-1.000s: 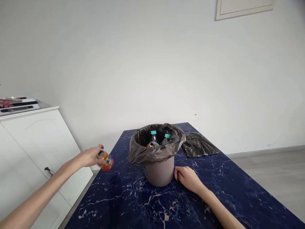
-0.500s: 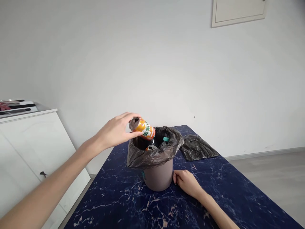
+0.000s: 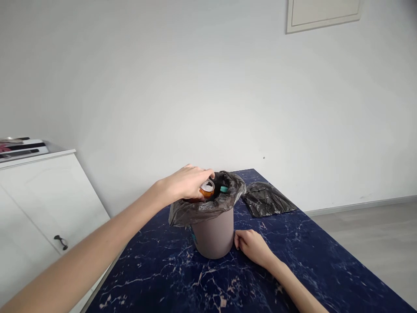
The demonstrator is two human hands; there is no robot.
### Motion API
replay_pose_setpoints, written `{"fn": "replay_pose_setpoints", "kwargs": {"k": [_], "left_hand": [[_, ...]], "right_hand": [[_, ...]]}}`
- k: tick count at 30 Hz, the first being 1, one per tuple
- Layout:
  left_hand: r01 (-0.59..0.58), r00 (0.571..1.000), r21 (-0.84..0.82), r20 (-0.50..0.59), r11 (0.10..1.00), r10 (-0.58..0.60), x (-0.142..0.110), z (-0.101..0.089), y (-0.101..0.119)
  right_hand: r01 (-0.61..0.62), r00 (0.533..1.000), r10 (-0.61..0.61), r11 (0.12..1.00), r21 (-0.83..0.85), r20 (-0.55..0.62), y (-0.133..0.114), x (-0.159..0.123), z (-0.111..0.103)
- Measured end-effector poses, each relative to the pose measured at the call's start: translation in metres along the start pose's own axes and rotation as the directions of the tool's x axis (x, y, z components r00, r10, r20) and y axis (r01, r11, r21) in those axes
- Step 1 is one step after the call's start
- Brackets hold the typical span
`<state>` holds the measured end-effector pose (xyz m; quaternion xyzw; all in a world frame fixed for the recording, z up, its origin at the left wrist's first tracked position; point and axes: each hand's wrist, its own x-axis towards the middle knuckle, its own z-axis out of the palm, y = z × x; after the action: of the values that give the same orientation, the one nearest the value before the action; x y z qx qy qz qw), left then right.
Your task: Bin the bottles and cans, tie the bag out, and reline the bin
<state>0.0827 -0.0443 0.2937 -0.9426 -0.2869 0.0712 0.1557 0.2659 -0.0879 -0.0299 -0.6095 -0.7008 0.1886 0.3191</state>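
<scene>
Our left hand [image 3: 186,181] has its fingers part-curled around an orange drink can [image 3: 207,191] inside the mouth of the bag-lined bin [image 3: 214,239]. Our right hand [image 3: 251,246], fingers curled in, rests on the table [image 3: 182,284] beside it.

Presents a dark blue, white-veined tabletop [image 3: 163,278], bearing a grey-brown bin [image 3: 215,237], spread black plastic [image 3: 269,200] and a resting right hand [image 3: 252,247].

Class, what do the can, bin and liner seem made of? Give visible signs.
Can: probably metal; its bare top looks silvery. Bin: likely plastic, smooth and matt, evenly coloured. Liner: thin, glossy plastic film, judging by its crinkles and highlights.
</scene>
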Motion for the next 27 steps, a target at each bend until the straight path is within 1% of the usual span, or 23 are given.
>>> {"fn": "replay_pose_setpoints", "kwargs": {"k": [2,5,8,10,11,13,15,16,17,18,19,20,21,22,23,24,25,26,27], "left_hand": [[-0.035,0.999,-0.044,-0.003,0.998,0.035,0.003,0.005,0.002],[-0.081,0.997,-0.193,-0.031,0.978,0.076,0.005,0.014,-0.003],[-0.087,0.993,-0.32,-0.105,0.943,0.056,0.001,0.019,-0.015],[-0.056,0.981,-0.354,-0.195,0.934,-0.015,-0.006,0.022,-0.026],[-0.032,0.967,-0.367,-0.248,0.93,-0.064,-0.01,0.025,-0.032],[0.031,0.922,-0.414,-0.339,0.91,-0.186,-0.019,0.033,-0.044],[0.099,0.86,-0.502,-0.391,0.859,-0.328,-0.03,0.047,-0.057],[0.138,0.826,-0.574,-0.382,0.807,-0.414,-0.035,0.057,-0.065],[0.184,0.791,-0.655,-0.344,0.733,-0.506,-0.041,0.067,-0.072],[0.231,0.759,-0.738,-0.271,0.634,-0.592,-0.046,0.078,-0.079],[0.278,0.735,-0.812,-0.164,0.513,-0.658,-0.052,0.09,-0.085],[0.319,0.726,-0.848,-0.068,0.423,-0.684,-0.057,0.102,-0.09],[0.358,0.725,-0.865,0.02,0.352,-0.688,-0.063,0.114,-0.094],[0.386,0.738,-0.876,0.104,0.29,-0.667,-0.067,0.125,-0.097],[0.395,0.766,-0.893,0.19,0.216,-0.615,-0.072,0.135,-0.097],[0.387,0.801,-0.916,0.278,0.104,-0.531,-0.075,0.144,-0.097],[0.365,0.837,-0.93,0.347,-0.038,-0.423,-0.077,0.152,-0.095],[0.334,0.87,-0.922,0.381,-0.195,-0.313,-0.078,0.157,-0.093],[0.298,0.893,-0.89,0.388,-0.345,-0.229,-0.078,0.161,-0.09]], "right_hand": [[0.002,1.0,-0.002,1.0,0.004,0.002,0.0,0.0,0.0],[0.003,1.0,-0.003,1.0,0.012,-0.001,0.0,0.0,0.0],[0.002,1.0,-0.002,1.0,0.024,-0.005,0.0,-0.001,-0.001],[0.003,1.0,-0.003,0.999,0.037,-0.006,0.0,0.0,-0.001],[0.003,1.0,-0.003,0.999,0.045,-0.006,0.0,0.0,-0.001],[0.004,1.0,-0.004,0.998,0.067,-0.008,0.001,0.0,0.0],[0.005,1.0,-0.003,0.995,0.099,-0.015,0.002,0.0,0.0],[0.006,1.0,-0.004,0.993,0.119,-0.02,0.002,0.0,0.001],[0.008,1.0,-0.004,0.99,0.144,-0.027,0.001,-0.001,0.001],[0.01,0.999,-0.004,0.985,0.174,-0.033,0.001,-0.002,0.002],[0.012,0.999,-0.003,0.978,0.21,-0.039,0.001,-0.002,0.001],[0.012,0.999,-0.001,0.967,0.253,-0.046,0.0,-0.001,0.001],[0.011,0.998,0.006,0.954,0.301,-0.057,-0.001,0.0,-0.001],[0.007,0.997,0.021,0.935,0.355,-0.074,-0.002,0.002,-0.004],[0.0,0.994,0.044,0.91,0.414,-0.096,-0.004,0.006,-0.009],[-0.006,0.989,0.074,0.88,0.475,-0.125,-0.005,0.011,-0.017],[-0.011,0.982,0.111,0.845,0.535,-0.156,-0.007,0.017,-0.026],[-0.014,0.972,0.15,0.805,0.593,-0.181,-0.01,0.024,-0.038],[-0.012,0.963,0.183,0.764,0.645,-0.2,-0.013,0.031,-0.052]]}}
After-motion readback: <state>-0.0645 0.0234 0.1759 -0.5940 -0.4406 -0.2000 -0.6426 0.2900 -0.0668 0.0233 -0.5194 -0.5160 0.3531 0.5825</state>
